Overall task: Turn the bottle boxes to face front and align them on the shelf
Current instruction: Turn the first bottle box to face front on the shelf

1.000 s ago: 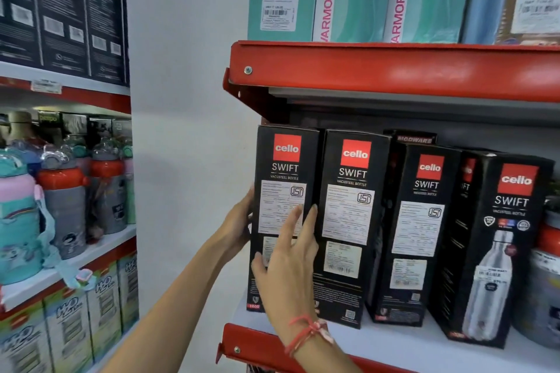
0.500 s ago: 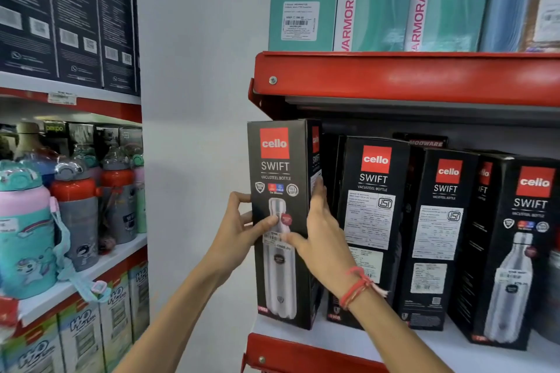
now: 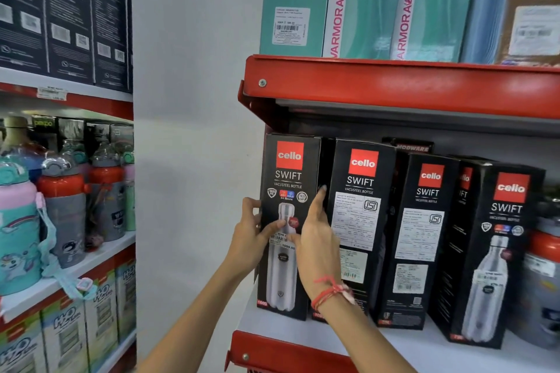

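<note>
While both hands clasp the first box (image 3: 289, 221), left hand (image 3: 248, 239) on its outer edge and right hand (image 3: 315, 239) with fingers (image 3: 318, 200) slipped between it and the next box (image 3: 357, 221), its bottle picture faces front. Better to push it back squarely until flush with that neighbour on the shelf (image 3: 303, 333), without tipping it.
</note>
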